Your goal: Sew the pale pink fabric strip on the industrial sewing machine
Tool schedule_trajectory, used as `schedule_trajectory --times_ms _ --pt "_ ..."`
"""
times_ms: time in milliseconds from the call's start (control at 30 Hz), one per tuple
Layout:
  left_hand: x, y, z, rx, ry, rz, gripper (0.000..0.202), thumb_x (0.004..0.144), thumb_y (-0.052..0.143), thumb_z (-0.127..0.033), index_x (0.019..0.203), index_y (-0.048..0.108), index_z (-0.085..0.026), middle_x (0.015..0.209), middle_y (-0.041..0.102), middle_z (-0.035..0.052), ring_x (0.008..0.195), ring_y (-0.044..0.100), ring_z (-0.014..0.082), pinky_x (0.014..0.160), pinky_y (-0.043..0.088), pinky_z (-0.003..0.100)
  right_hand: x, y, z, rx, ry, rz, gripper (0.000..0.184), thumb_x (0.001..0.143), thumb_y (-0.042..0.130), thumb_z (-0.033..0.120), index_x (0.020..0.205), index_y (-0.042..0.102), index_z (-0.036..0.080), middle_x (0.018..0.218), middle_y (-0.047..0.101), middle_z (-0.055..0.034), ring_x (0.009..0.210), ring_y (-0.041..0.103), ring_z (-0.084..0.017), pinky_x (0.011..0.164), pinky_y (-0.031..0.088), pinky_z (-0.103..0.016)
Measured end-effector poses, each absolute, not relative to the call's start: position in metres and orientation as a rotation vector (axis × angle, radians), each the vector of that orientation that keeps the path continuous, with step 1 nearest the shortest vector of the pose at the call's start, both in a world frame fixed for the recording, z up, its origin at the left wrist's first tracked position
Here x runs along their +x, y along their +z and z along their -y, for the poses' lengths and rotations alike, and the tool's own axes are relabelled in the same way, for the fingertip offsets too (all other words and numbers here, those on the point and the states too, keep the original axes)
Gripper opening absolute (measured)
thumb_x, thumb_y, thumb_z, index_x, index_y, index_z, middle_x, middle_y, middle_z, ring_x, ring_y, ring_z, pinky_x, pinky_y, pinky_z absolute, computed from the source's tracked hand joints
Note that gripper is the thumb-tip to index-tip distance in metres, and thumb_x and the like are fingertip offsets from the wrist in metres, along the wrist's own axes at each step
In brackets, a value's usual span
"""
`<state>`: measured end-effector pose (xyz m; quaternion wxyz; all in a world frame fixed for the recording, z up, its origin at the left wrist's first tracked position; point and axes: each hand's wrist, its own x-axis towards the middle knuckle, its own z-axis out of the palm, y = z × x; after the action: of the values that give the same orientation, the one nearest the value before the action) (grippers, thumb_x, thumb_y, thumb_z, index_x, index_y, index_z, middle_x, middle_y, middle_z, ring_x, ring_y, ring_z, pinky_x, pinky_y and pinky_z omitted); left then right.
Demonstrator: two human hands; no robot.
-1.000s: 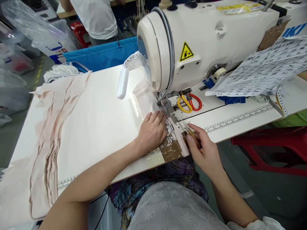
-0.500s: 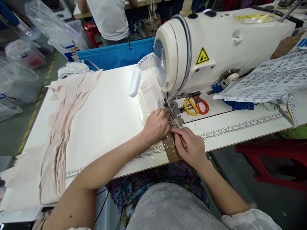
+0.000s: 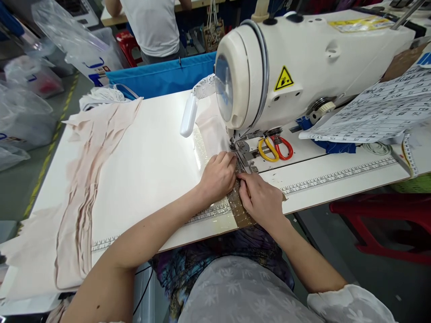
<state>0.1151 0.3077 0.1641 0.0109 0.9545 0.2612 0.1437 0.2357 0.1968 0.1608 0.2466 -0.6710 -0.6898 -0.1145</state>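
Note:
My left hand (image 3: 218, 177) lies palm down on a pale fabric strip (image 3: 210, 130), its fingertips pressing the cloth just left of the presser foot (image 3: 243, 151) of a white sewing machine (image 3: 303, 67). It holds nothing. My right hand (image 3: 261, 199) sits beside it, touching it, with the fingers pinched close to the foot. It is closed on a thin tool with a wooden handle, whose brown end (image 3: 284, 196) shows past the hand. Both hands rest on a taped brown patch (image 3: 240, 213) at the table's front edge.
Yellow and red scissors (image 3: 274, 149) lie behind the foot. A pile of pink fabric pieces (image 3: 84, 179) covers the table's left side. Printed paper sheets (image 3: 380, 112) lie at right, a blue bin (image 3: 161, 76) behind, a red stool (image 3: 380, 224) beside. Another person (image 3: 155, 27) stands at the back.
My right hand has moved left and forward to the presser foot and now touches my left hand, hiding most of the tool. My left hand has slid slightly toward the foot.

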Motion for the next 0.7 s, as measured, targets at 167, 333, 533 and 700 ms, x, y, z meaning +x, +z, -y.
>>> schedule_trajectory --times_ms 167,333,533,700 --pt "0.115 0.162 -0.314 2.958 0.459 -0.860 0.039 0.092 0.043 -0.017 0.125 0.057 -0.004 0.125 0.059 0.0168 0.112 0.054 0.0292 0.092 0.050 0.041 0.230 0.162 -0.202 -1.977 -0.352 1.899 0.024 0.099 0.046 0.017 0.111 0.067 0.014 0.087 0.071 -0.0056 0.066 0.065 -0.017 0.052 0.036 -0.028" --pt "0.114 0.160 -0.321 2.928 0.484 -0.858 0.039 0.094 0.040 -0.017 0.127 0.057 -0.005 0.127 0.060 0.0163 0.114 0.053 0.0288 0.094 0.049 0.042 0.224 0.165 -0.204 -2.121 -0.373 1.877 0.027 0.098 0.049 0.018 0.117 0.067 0.016 0.089 0.073 -0.0063 0.059 0.063 -0.017 0.049 0.032 -0.029" --pt "0.110 0.164 -0.321 2.864 0.460 -0.885 0.038 0.095 0.043 -0.018 0.128 0.057 -0.005 0.131 0.058 0.0146 0.120 0.050 0.0272 0.101 0.045 0.041 0.247 0.170 -0.190 -1.759 -0.362 1.845 0.027 0.100 0.045 0.015 0.113 0.068 0.012 0.091 0.076 -0.0078 0.074 0.068 -0.017 0.064 0.047 -0.026" --pt "0.100 0.191 -0.302 2.796 0.310 -0.871 0.034 0.097 0.039 -0.017 0.122 0.060 -0.007 0.127 0.060 0.0132 0.116 0.053 0.0237 0.098 0.048 0.037 0.311 0.171 -0.198 -1.792 -0.425 1.931 0.031 0.097 0.048 0.016 0.121 0.068 0.013 0.119 0.072 -0.0148 0.109 0.067 -0.025 0.084 0.051 -0.033"
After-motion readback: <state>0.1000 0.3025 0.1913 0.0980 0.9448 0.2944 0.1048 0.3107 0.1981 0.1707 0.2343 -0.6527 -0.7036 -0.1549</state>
